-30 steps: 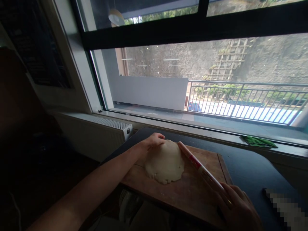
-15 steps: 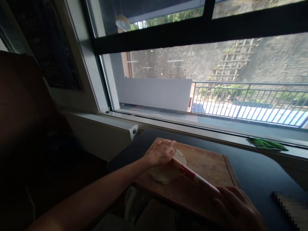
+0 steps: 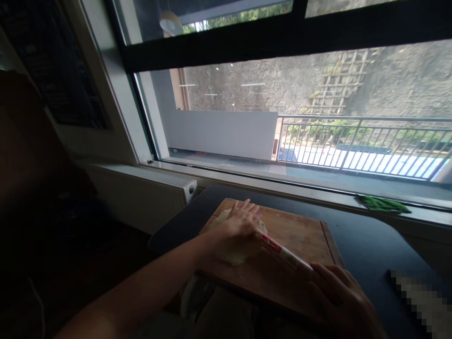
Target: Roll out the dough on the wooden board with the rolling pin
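Observation:
A rolling pin with a red and white printed wrap lies slantwise over a wooden board. Its far end is under my left hand, whose palm presses on it with the fingers reaching forward. My right hand is closed over the near end, partly in shadow. A flat, pale sheet of dough lies on the board under the pin and my left hand. My left hand and forearm hide much of the dough.
The board rests on a dark table beside a large window. On the sill lies a green cloth. A white radiator stands to the left under the window. At the table's right edge is a blurred-out object.
My left hand's fingers have straightened and reach further forward over the pin. The pin has rolled slightly under my hands. The whole view has shifted a little.

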### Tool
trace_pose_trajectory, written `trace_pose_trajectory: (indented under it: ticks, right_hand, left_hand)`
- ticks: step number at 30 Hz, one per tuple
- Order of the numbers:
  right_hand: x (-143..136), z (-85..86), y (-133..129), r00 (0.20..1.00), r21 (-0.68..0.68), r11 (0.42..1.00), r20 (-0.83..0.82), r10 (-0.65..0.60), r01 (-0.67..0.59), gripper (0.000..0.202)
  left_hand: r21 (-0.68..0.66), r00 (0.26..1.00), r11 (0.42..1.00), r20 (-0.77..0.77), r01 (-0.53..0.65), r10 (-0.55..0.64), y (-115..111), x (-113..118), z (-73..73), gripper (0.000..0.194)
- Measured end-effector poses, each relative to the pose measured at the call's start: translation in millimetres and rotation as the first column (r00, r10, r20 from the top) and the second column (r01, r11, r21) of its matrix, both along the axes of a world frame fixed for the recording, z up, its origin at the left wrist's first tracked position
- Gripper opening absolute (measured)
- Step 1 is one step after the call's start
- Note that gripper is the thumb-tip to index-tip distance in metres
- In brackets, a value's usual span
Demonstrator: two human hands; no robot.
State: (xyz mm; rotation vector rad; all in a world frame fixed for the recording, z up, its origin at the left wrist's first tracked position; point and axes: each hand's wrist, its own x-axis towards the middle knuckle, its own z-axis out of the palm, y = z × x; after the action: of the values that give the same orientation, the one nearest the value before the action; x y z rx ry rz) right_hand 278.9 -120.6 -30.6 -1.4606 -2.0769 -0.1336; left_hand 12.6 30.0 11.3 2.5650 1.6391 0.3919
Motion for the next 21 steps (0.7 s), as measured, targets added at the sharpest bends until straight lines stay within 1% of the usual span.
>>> trace_pose_trajectory:
  ticks: [2,3,5,7,11,13,15,16,18,21]
  right_hand:
    - [-4.1,5.6,-1.7,1.0,-0.006,1.0,-0.023,0.015,-0.015,0.031]
    - [-5.8,7.3,-2.0,0.999,-0.001,1.0,-0.039,0.017,-0.017,0.03]
    - [-8.0,7.7,-1.2,0.999,-0.011,1.0,-0.048,0.026,-0.026,0.03]
    - [-8.2,3.9,0.9,0.999,-0.017,1.0,-0.041,0.019,-0.02,0.03]
    - [-3.9,-8.7,6.6,0.995,0.068,0.994,-0.064,-0.077,0.081,0.032]
    - [-0.7,-13.0,8.9,0.996,0.08,0.994,-0.052,-0.071,0.075,0.032]
    - [1.3,-15.3,10.2,0.998,0.078,0.996,-0.04,-0.05,0.053,0.032]
    - [1.7,-16.1,10.4,0.998,0.082,0.995,-0.045,-0.051,0.055,0.032]
    - [0.9,-17.4,9.8,0.994,0.094,0.992,-0.072,-0.077,0.084,0.032]
    - [-1.3,-17.6,6.5,0.993,0.068,0.993,-0.083,-0.088,0.094,0.033]
  left_hand:
    - [0.023,0.997,0.999,-0.072,0.036,-0.035,-23.7,-19.0,-1.7,0.051]
    - [0.024,0.994,0.998,-0.094,0.05,-0.047,-31.7,-25.9,-2.1,0.053]
    - [0.014,0.994,0.999,-0.105,0.041,-0.039,-36.8,-30.7,-2.5,0.055]
    - [0.013,0.995,1.0,-0.097,0.023,-0.022,-26.9,-22.6,-2.5,0.054]
    - [-0.024,0.998,0.998,-0.013,-0.059,0.059,17.2,17.3,1.5,0.049]
    - [-0.044,0.993,0.993,0.043,-0.108,0.11,37.4,36.5,5.2,0.05]
    - [-0.041,0.988,0.991,0.08,-0.129,0.132,48.9,47.7,8.1,0.054]
    - [-0.044,0.988,0.991,0.086,-0.125,0.129,50.5,49.4,8.6,0.054]
    - [-0.057,0.992,0.994,0.078,-0.09,0.095,44.5,44.2,7.9,0.051]
    - [-0.06,1.0,0.998,-0.003,0.011,-0.011,15.5,19.2,4.4,0.046]
